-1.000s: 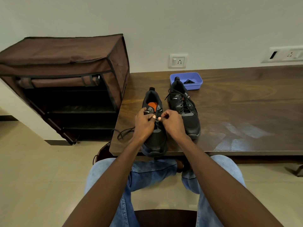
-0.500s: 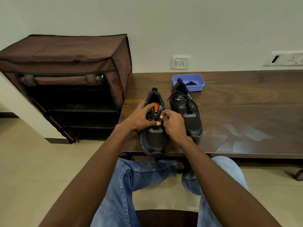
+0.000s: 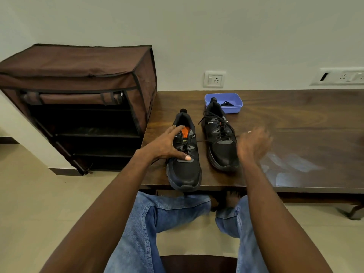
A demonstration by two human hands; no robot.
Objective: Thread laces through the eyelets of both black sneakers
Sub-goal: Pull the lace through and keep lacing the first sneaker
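Two black sneakers stand side by side on the dark wooden table (image 3: 299, 127), toes toward me. The left sneaker (image 3: 185, 174) has an orange insole and is partly laced. My left hand (image 3: 164, 145) lies spread over its left side, thumb on the toe cap, holding it down. My right hand (image 3: 253, 146), blurred by motion, is out to the right beyond the right sneaker (image 3: 221, 152). It pinches a black lace (image 3: 208, 140) that runs taut from the left sneaker's eyelets across the right sneaker. The right sneaker is fully laced.
A blue plastic tub (image 3: 235, 109) holding a small black item sits behind the right sneaker. A brown fabric shoe rack (image 3: 78, 75) stands against the table's left end. The left sneaker's toe overhangs the front table edge above my knees. Wall sockets are behind.
Both hands were pinched together at the left sneaker's eyelets. Now my right hand has swept right, drawing the lace out taut, and my left hand has spread over the shoe.
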